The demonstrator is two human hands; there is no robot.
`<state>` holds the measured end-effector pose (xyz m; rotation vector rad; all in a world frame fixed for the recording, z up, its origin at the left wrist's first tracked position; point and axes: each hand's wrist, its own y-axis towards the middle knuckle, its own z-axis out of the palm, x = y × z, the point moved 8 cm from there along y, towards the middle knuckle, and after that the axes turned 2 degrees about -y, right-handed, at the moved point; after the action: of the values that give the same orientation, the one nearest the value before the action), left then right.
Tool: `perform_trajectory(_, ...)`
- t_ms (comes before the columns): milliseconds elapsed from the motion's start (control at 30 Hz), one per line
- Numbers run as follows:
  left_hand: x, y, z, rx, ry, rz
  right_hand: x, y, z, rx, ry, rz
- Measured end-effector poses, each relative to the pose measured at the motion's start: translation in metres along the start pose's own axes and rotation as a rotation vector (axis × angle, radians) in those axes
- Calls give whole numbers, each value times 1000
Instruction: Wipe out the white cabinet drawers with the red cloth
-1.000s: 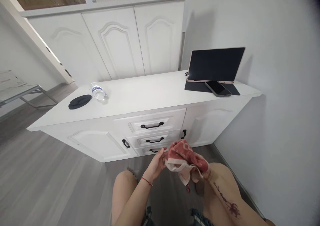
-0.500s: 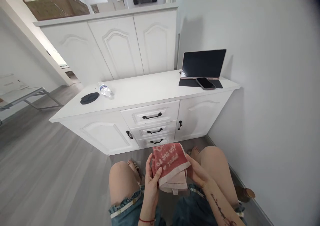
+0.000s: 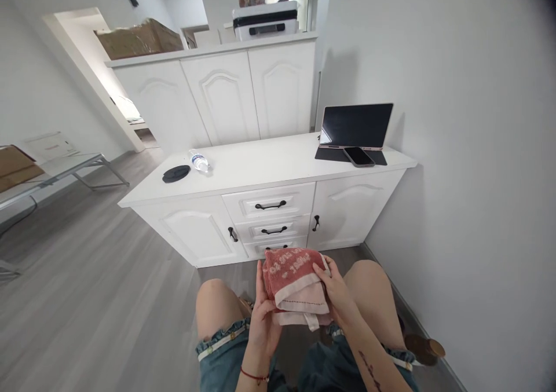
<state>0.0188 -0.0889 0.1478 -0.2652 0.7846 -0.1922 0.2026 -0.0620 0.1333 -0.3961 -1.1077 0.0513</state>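
Between my hands, above my lap, is a folded towel (image 3: 295, 276), red with pale lettering and a pinkish-white border; a small white tag hangs from its lower edge. My left hand (image 3: 264, 317) holds its left side, with fingers partly behind the cloth. At the right edge, my right hand (image 3: 336, 290) grips it, thumb on the front and the other fingers mostly hidden behind. My bare knees are on either side of the towel.
Ahead stands a white cabinet (image 3: 269, 172) with black handles. On it are a dark tablet (image 3: 356, 125), a phone (image 3: 358, 157), a plastic bottle (image 3: 199, 161) and a flat black object (image 3: 176, 173). A brown-lidded jar (image 3: 423, 348) stands on the floor by the right wall.
My right thumb has come onto the towel's front, and my left thumb has moved lower. The towel's top now tilts back more. The view has shifted slightly upward and left.
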Motion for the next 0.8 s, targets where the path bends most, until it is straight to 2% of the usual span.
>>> perform_trajectory(67, -8, 1, 6, 0, 53, 39, 11, 0, 7, 48, -63, -84)
perform_trajectory(133, -16, 4, 12, -1, 95, 67, 21, -1, 23, 197, -174, -177)
perform_trajectory(233, -29, 8, 23, 11, 110, 94, 25, -9, 48, 443, -325, -234)
perform_trajectory(300, -38, 7, 32, 33, 90, 99, 25, -10, 56, 481, -392, -252)
perform_trajectory(367, -44, 6, 43, 79, 73, 80, 29, -7, 60, 434, -478, -304)
perform_trajectory(533, -60, 6, 53, 110, 198, 59, 56, 1, 59, 149, -719, -478)
perform_trajectory(667, -75, 13, 54, 140, 393, 83, 68, 7, 69, 237, -579, -446)
perform_trajectory(733, -85, 17, 51, 103, 463, 94, 79, 13, 65, 197, -553, -481)
perform_trajectory(800, -99, 20, 41, -17, 453, 112, 96, 23, 47, 54, -537, -517)
